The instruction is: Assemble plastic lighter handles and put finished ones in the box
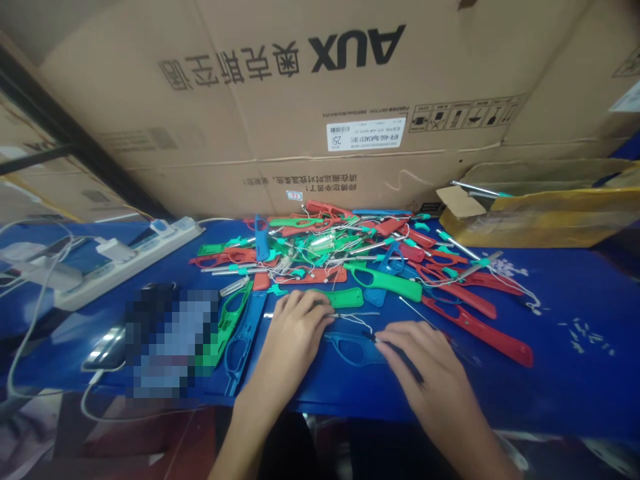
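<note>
My left hand (299,328) is closed, fingers curled down over a thin metal rod with white wires (353,318); much of the rod is hidden under it. My right hand (427,353) is pinched around a slim black tool (407,363), whose exact kind I cannot make out. Between the hands lies a blue lighter shell half (350,350) with a looped trigger opening, its right end covered by my right hand. Just beyond my left fingers lies a green shell piece (345,298). A red shell piece (483,330) lies beyond my right hand.
Behind my hands spreads a heap of red, green and blue lighter parts (325,243) with metal tubes and wires. A power strip (133,257) and a blurred-out phone-like object (175,340) are at left. An open carton (540,223) stands right, near small white bits (583,337).
</note>
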`<state>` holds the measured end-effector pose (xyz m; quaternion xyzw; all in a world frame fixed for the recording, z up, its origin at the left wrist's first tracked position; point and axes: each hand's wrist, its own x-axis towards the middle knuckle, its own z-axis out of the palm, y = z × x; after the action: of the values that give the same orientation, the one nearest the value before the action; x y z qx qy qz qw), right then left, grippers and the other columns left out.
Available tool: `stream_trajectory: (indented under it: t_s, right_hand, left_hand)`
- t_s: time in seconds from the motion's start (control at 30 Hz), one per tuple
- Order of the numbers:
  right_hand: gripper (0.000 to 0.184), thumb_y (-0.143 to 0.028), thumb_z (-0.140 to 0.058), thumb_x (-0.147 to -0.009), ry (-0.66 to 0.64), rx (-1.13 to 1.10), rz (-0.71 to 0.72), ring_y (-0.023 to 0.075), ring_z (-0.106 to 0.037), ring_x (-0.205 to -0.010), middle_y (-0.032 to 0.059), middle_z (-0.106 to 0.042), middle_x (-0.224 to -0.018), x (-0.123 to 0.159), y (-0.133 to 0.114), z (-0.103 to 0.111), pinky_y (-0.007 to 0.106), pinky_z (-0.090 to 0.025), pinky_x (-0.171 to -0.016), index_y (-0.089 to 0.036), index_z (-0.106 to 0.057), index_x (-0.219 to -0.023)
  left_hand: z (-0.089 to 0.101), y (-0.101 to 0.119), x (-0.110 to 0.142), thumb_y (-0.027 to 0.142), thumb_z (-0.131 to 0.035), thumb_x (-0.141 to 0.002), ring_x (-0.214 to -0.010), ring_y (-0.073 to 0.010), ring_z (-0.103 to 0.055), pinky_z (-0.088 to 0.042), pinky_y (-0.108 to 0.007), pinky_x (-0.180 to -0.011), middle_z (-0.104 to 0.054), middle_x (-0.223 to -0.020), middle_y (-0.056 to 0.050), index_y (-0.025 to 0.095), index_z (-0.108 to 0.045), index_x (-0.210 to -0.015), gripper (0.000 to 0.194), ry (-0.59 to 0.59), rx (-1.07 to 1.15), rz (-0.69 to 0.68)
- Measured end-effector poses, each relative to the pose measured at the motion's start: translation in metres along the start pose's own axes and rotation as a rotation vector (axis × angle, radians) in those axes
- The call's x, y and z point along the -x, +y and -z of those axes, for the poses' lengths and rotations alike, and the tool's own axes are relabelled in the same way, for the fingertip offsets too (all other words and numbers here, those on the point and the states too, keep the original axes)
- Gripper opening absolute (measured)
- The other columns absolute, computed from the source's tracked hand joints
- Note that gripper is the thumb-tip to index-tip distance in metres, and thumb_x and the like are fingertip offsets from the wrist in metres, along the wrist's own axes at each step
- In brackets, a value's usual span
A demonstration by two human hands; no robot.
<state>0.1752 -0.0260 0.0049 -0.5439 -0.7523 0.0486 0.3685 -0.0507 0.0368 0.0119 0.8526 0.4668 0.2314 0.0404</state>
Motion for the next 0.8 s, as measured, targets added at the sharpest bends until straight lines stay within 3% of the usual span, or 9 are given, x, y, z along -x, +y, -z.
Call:
stream_trajectory:
  t_s: [0.1,0.2,0.33,0.47,0.63,0.8]
  right_hand:
    - [0.018,-0.032,-0.056,-0.103,0.023,-0.041,-0.017,0.0193,-0.073,-0.089,0.0022,-0.077,-0.099,0.002,0.002,-0.001,0.035,-0.053,-0.084,-0.028,-0.073,-0.099]
    - [0.01,-0.028,-0.06,-0.101,0.053,-0.114,0.002,0.0188,-0.074,-0.088,0.0018,-0.077,-0.098,0.007,0.004,0.001,0.033,-0.056,-0.085,-0.027,-0.07,-0.102]
    - [0.006,-0.025,-0.063,-0.098,-0.005,-0.187,0.013,0.0177,-0.074,-0.087,0.0004,-0.077,-0.098,0.011,0.004,0.008,0.032,-0.058,-0.086,-0.027,-0.067,-0.103]
    - [0.005,-0.028,-0.064,-0.097,-0.043,-0.214,-0.035,0.0182,-0.074,-0.086,0.0012,-0.077,-0.098,0.012,0.003,0.014,0.03,-0.059,-0.083,-0.027,-0.068,-0.099]
    - [0.007,-0.031,-0.063,-0.098,-0.088,-0.273,-0.114,0.0164,-0.074,-0.084,0.0005,-0.077,-0.097,0.009,0.0,0.019,0.025,-0.059,-0.076,-0.027,-0.07,-0.099]
    - [0.006,-0.03,-0.065,-0.097,-0.063,-0.252,-0.119,0.014,-0.074,-0.082,-0.0026,-0.076,-0.093,0.007,-0.001,0.018,0.023,-0.058,-0.08,-0.029,-0.071,-0.099]
  left_hand:
    - [0.003,-0.001,0.003,0.017,-0.06,-0.103,-0.107,-0.0265,-0.062,-0.046,-0.044,-0.089,-0.07,-0.12,-0.006,0.021,-0.067,-0.106,0.008,0.072,0.033,0.016]
    - [0.008,-0.001,0.011,0.016,-0.058,-0.105,-0.101,-0.0233,-0.063,-0.045,-0.043,-0.092,-0.072,-0.109,-0.004,0.022,-0.064,-0.109,0.01,0.111,0.139,0.001]
    - [0.015,0.002,0.023,0.013,-0.058,-0.104,-0.099,-0.021,-0.061,-0.046,-0.038,-0.09,-0.071,-0.108,-0.004,0.023,-0.061,-0.123,0.021,0.111,0.261,-0.014]
    - [0.016,0.005,0.028,0.008,-0.05,-0.106,-0.102,-0.0212,-0.059,-0.046,-0.038,-0.088,-0.068,-0.118,-0.007,0.025,-0.054,-0.143,0.04,0.039,0.291,-0.074]
    - [0.014,0.007,0.029,0.008,-0.049,-0.107,-0.101,-0.022,-0.058,-0.046,-0.039,-0.086,-0.067,-0.118,-0.007,0.024,-0.059,-0.136,0.035,-0.01,0.341,-0.047]
    - [0.014,0.009,0.034,0.008,-0.047,-0.107,-0.103,-0.0218,-0.058,-0.048,-0.038,-0.087,-0.065,-0.118,-0.007,0.024,-0.057,-0.138,0.036,-0.046,0.386,-0.017]
